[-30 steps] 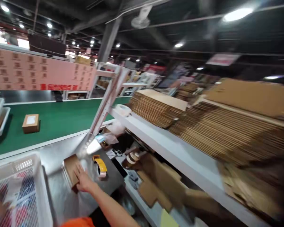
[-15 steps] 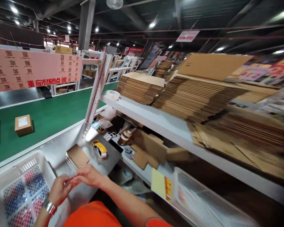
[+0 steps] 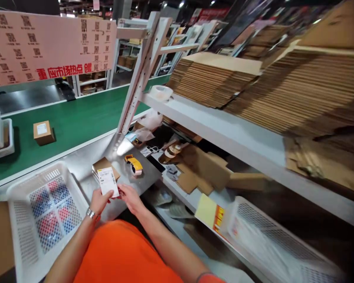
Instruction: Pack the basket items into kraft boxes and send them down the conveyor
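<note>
My left hand holds a white printed label upright by its lower edge. My right hand pinches the label's lower right corner, fingers closed. Both hands hover over the steel worktop. Just behind the label lies a small flat cardboard box. A yellow tape dispenser rests on the worktop to the right of that box.
A white perforated crate sits at my left. A green conveyor belt carries a small sealed box. A white shelf on the right holds stacks of flattened cardboard; tape rolls and cardboard scraps lie beneath it.
My right hand left the flat box and came back to meet my left hand. Together they have raised a white label, which now faces me. The view tilted downward.
</note>
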Available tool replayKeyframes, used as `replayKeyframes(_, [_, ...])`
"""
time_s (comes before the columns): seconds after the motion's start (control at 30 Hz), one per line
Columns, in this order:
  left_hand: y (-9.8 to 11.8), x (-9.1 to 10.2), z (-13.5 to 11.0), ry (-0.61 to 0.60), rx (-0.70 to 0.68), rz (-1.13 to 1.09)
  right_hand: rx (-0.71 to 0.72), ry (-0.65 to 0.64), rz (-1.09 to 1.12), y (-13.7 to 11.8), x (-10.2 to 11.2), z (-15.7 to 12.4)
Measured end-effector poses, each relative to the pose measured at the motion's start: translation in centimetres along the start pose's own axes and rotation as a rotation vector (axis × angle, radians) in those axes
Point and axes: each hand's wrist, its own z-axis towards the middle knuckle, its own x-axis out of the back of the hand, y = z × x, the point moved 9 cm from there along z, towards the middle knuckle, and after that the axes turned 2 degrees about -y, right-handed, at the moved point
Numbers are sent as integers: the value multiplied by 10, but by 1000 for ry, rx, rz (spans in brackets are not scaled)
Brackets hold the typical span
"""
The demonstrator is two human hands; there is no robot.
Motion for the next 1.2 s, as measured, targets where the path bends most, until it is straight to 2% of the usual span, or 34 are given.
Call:
replayKeyframes(0.17, [-4, -8, 2, 68, 0, -53, -99, -14, 17, 4, 33, -17])
replayKeyframes(0.4, [-9, -51, 3, 50, -28, -41, -100, -21, 39, -3, 67, -24])
replayKeyframes(0.57, [-13, -74, 2, 68, -17, -58, -84, -44, 37, -9, 90, -26])
replayKeyframes(0.93, [-45, -129, -8, 88, 133, -200, -47, -68, 3, -15, 138, -37])
replayKeyframes(1.0, [-52, -137, -11, 98, 152, -102, -41, -55, 13, -14, 149, -41])
replayKeyframes(1.07, [-50, -136, -16, 195, 112, 109, -36, -23, 29, -12, 162, -44])
replayKeyframes(1.13, [-36, -140, -23, 283, -45, 347, -25, 11, 29, -10, 176, -48])
replayKeyframes(1.2, [-21, -162, -30, 212, -238, 489, -2, 22, 0, -8, 188, -53])
